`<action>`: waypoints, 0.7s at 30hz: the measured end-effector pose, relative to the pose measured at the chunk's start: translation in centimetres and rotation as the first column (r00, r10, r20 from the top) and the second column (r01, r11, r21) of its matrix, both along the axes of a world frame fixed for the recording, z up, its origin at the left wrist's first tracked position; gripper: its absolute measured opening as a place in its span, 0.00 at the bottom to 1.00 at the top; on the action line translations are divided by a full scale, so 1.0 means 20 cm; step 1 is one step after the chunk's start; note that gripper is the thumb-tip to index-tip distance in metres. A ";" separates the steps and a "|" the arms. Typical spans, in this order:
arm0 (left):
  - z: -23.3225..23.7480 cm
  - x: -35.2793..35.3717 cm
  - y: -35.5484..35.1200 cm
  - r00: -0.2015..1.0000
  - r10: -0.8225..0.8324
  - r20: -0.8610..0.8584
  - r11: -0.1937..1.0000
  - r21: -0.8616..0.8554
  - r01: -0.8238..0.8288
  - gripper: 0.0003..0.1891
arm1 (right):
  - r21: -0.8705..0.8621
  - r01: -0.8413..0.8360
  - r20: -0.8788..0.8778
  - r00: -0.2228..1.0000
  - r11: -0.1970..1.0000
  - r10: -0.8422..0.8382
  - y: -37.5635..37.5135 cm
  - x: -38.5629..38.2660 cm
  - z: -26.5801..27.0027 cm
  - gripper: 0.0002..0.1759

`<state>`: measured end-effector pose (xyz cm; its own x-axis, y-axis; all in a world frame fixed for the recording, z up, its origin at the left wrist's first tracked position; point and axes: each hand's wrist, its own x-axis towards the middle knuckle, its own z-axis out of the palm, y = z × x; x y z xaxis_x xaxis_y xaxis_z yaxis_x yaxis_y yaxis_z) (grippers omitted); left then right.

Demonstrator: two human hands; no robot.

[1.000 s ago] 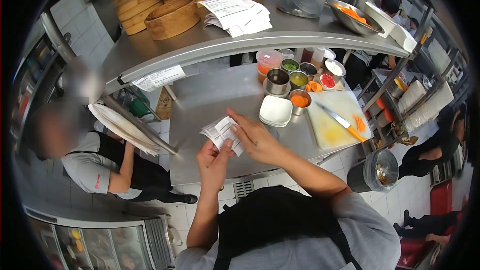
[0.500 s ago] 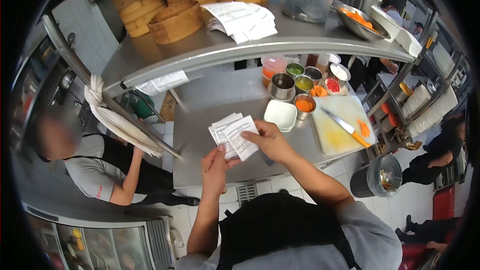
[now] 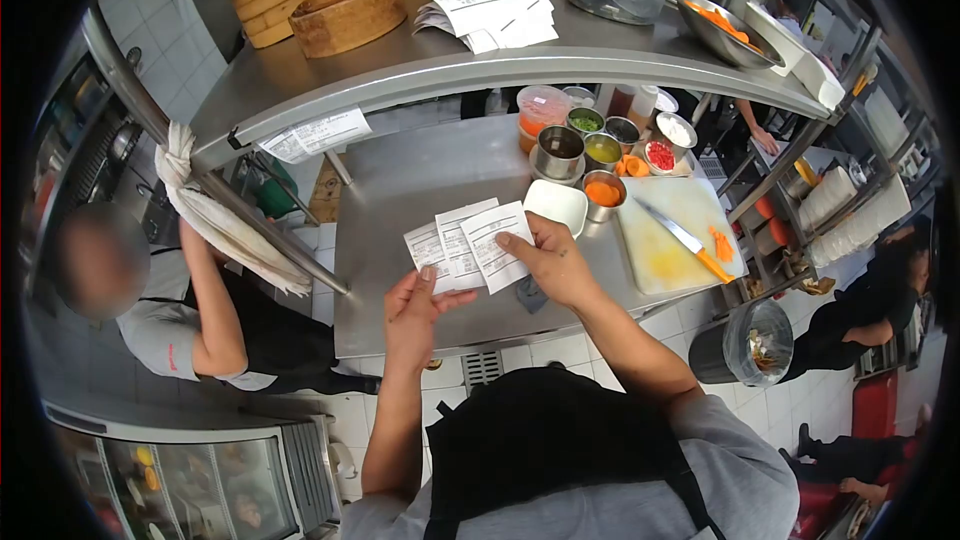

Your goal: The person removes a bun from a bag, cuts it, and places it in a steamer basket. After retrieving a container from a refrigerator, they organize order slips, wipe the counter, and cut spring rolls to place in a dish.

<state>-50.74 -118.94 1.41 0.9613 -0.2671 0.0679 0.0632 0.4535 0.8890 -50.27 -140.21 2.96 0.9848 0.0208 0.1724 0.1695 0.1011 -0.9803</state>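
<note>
Several printed paper order slips (image 3: 458,245) are fanned out between my hands, above the near part of the steel table (image 3: 385,175). My left hand (image 3: 412,310) pinches the left slip at its lower edge, thumb on top. The right slip (image 3: 489,252) is gripped by my right hand (image 3: 545,258), its thumb pressed on the print. Just beyond my right hand sits a white square dish (image 3: 556,208). A small dark item (image 3: 530,294), too hidden to name, lies below the slips near the table's front edge.
On the right, a knife (image 3: 683,238) rests on a cutting board (image 3: 650,265) beside cut orange pieces. Metal cups of ingredients (image 3: 603,190) stand behind. An overhead shelf (image 3: 560,60) holds bamboo steamers (image 3: 345,15) and more slips. A person (image 3: 210,310) stands at left; a bin (image 3: 745,345) at right.
The slips have been spread wider apart into a fan, and my left hand has shifted a little left. The person at left has raised an arm.
</note>
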 end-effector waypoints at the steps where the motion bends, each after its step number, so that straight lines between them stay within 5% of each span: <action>1: 0.00 0.00 0.00 1.000 0.000 -0.001 1.000 -0.012 0.000 0.18 | -0.015 -0.011 -0.012 1.000 1.000 0.011 0.00 0.00 0.01 0.13; 21: 0.00 0.00 0.01 0.997 -0.030 0.067 0.997 0.074 0.025 0.15 | 0.041 -0.019 -0.073 0.997 0.999 0.022 0.02 -0.01 -0.01 0.12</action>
